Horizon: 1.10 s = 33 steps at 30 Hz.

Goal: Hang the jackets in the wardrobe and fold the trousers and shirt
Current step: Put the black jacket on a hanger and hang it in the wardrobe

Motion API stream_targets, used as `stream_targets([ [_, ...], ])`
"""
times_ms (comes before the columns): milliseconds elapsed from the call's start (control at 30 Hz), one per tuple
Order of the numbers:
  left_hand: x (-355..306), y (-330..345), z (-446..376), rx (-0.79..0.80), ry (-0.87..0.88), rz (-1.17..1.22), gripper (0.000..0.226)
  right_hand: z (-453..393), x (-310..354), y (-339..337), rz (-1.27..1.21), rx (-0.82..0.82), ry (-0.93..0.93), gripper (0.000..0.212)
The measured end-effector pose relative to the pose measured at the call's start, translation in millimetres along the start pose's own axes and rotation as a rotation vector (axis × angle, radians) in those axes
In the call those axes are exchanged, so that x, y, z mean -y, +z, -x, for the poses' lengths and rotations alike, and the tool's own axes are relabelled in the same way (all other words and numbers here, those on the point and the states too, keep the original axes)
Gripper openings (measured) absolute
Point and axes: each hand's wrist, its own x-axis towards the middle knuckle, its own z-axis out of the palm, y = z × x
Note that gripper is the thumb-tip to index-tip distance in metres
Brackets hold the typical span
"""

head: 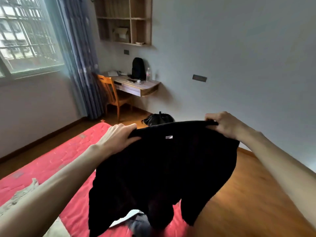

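Black garment (164,168) held up over the red bed (56,159), top edge stretched level between both hands. Left hand (118,135) and right hand (222,125) each grip a corner, equally near. Body hangs straight down; probably lay flat on bed next.

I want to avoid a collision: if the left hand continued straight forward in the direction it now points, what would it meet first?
Probably nothing close. The left hand, gripping the black garment, points over the red bed toward the black bag on the floor. The bag or the wall behind seems first, but depth is unclear.
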Motion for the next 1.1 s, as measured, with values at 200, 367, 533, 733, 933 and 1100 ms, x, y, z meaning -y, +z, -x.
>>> stream_targets([
  [200, -87, 23, -68, -0.057, 0.036, 0.142, 0.032, 85, -59, -51, -0.067, -0.03, 0.244, 0.033],
  [367, -183, 49, -129, -0.106, 0.014, 0.321, 0.023, 166, -108, -83, -0.173, -0.002, 0.429, 0.016],
  [533, -286, 76, -176, -0.107, -0.041, 0.387, 0.029, 238, -153, -96, -0.23, -0.018, 0.556, 0.013],
  [733, -402, 111, -209, -0.089, 0.038, 0.478, 0.03, 314, -191, -118, 0.148, -0.128, 0.687, 0.018],
  [933, -507, 123, -222, -0.052, 0.193, 0.523, 0.008, 383, -203, -138, 0.549, -0.133, 0.843, 0.024],
  [1100, -588, 138, -226, 0.026, 0.309, 0.624, 0.011, 423, -200, -151, 0.34, -0.309, 1.046, 0.004],
])
